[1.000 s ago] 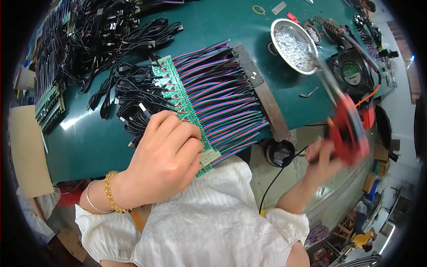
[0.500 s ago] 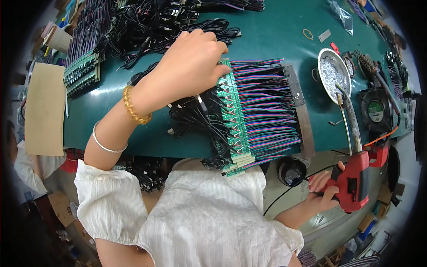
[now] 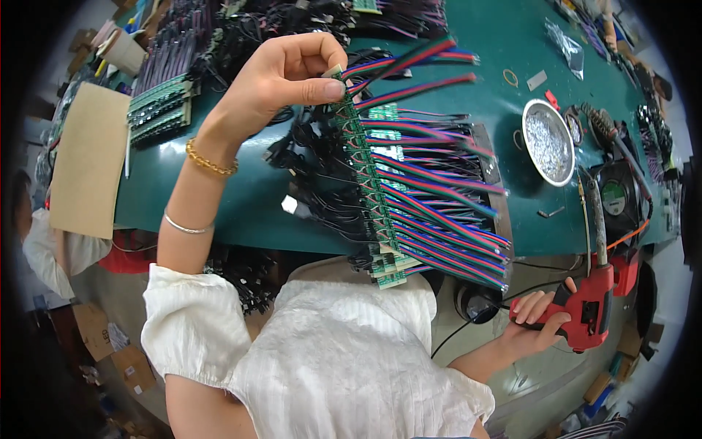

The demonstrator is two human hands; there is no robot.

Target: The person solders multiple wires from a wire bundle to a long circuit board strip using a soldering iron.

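My left hand (image 3: 292,77) pinches the far end of a green circuit board strip (image 3: 363,168) between thumb and fingers, holding it tilted above the table. Bundles of red, blue, green and black wires (image 3: 439,186) fan out from its right side. Black cables (image 3: 322,194) with plugs trail from its left. Beneath it lie more green boards (image 3: 390,279) with wires. At the right, my right hand (image 3: 540,322) is wrapped around the grip of a red and black soldering gun (image 3: 596,311). Its long metal nozzle points up towards a metal bowl, apart from the boards.
The metal bowl (image 3: 531,164) holds shiny scraps. A dark metal bar (image 3: 499,212) lies under the wire ends. A small black fan (image 3: 616,192) sits at the right. Wired boards (image 3: 157,117) are stacked at the left beside brown cardboard (image 3: 86,161). Heaped black cables (image 3: 248,36) lie behind.
My left hand has drawn back a little to the left and raised the strip's far end, swinging its wires up. The soldering gun has dropped slightly, its nozzle tip leaving the bowl.
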